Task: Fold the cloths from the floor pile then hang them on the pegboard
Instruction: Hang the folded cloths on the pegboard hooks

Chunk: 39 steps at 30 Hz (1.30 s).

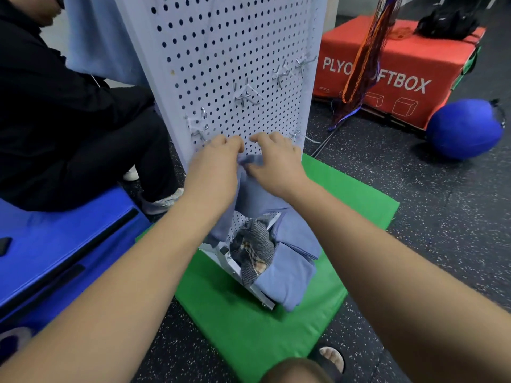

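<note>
Speckled black rubber floor (414, 203) carries a green mat (235, 313), on which a white pegboard (221, 51) stands upright with metal hooks (246, 95) scattered across its face. Both bare forearms reach straight out from the near edge and converge at the board's lower part. The left hand (218, 158) and the right hand (273, 161) sit side by side, knuckles up and fingers curled. Together they grip the bunched top edge of a blue-grey cloth (257, 194) and hold it against the perforated face. The right thumb pinches the fabric from below. The cloth hangs down between the wrists, draping over the board's lower part. At the board's foot, on the mat, lies the floor pile (290, 272) of blue cloths with a grey striped cloth (257, 244) beside them. A seated person (69, 120) in black is at left on a blue mat (55, 244). Far right are a red box (401, 59) and a blue ball (464, 128).
</note>
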Motion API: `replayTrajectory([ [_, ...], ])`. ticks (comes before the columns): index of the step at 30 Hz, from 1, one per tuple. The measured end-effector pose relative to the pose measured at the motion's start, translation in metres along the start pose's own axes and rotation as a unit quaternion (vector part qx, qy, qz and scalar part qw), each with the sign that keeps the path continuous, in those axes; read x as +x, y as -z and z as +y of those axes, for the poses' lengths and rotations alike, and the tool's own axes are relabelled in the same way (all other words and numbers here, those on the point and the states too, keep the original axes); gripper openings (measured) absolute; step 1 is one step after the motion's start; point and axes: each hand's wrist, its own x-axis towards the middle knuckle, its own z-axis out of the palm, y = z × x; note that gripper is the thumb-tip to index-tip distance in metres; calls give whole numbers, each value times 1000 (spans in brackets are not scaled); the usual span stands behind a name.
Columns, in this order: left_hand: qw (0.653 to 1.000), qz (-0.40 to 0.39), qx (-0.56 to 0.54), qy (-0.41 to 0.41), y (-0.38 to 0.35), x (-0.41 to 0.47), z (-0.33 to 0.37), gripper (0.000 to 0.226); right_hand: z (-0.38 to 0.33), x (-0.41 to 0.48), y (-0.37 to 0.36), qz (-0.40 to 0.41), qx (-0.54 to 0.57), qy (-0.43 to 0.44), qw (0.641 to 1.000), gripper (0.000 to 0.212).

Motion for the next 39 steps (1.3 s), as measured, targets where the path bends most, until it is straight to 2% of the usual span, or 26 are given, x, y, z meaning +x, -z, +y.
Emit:
replayTrajectory([
  [2, 1000, 1, 29, -8, -6, -3, 1, 23, 2, -4, -14, 36, 8, 15, 999, 52],
  [4, 999, -4, 49, -13, -12, -5, -1, 21, 7, -12, -23, 64, 49, 34, 996, 35],
  [6, 997, -43, 57, -3, -18, -5, -5, 16, 10, -20, -27, 74, 98, 30, 992, 15],
  [7, 996, -70, 50, 4, -20, -5, -6, 16, 11, -25, -26, 59, 130, 15, 990, 8],
  [10, 994, -102, 12, 23, -22, -9, -9, 23, 13, -35, -24, -41, 205, -38, 977, 20],
  [13, 990, -141, 8, 26, -23, -15, -10, 25, 9, -43, -27, -96, 231, -76, 965, 26],
  [14, 986, -166, 18, 28, -22, -17, -10, 21, 7, -46, -32, -128, 278, -99, 947, 30],
  [16, 978, -203, 32, 31, -21, -18, -8, 17, 3, -56, -40, -214, 407, -168, 872, 36],
  [17, 976, -212, 31, 33, -19, -19, -8, 17, 4, -61, -43, -241, 438, -184, 847, 44],
  [18, 977, -210, 26, 34, -19, -20, -8, 17, 7, -66, -46, -244, 446, -176, 843, 56],
  [20, 982, -186, 11, 34, -17, -21, -8, 22, 15, -73, -44, -190, 431, -155, 869, 71],
  [21, 985, -167, 2, 35, -18, -23, -8, 25, 22, -76, -45, -162, 424, -150, 879, 70],
  [24, 993, -106, -41, 22, -20, -33, -6, 35, 45, -90, -45, -116, 444, -148, 876, 53],
  [27, 994, -71, -87, -5, -28, -47, 2, 32, 79, -106, -50, -87, 422, -146, 890, 44],
  [32, 994, 0, -78, -76, -46, -64, 22, 23, 145, -135, -76, -76, 364, -234, 898, 24],
  [36, 987, -30, -85, -132, -84, -86, 45, 17, 199, -166, -121, -101, 245, -303, 915, 14],
  [39, 983, -93, -93, -125, -130, -106, 50, 14, 218, -192, -148, -120, 185, -330, 918, 9],
])
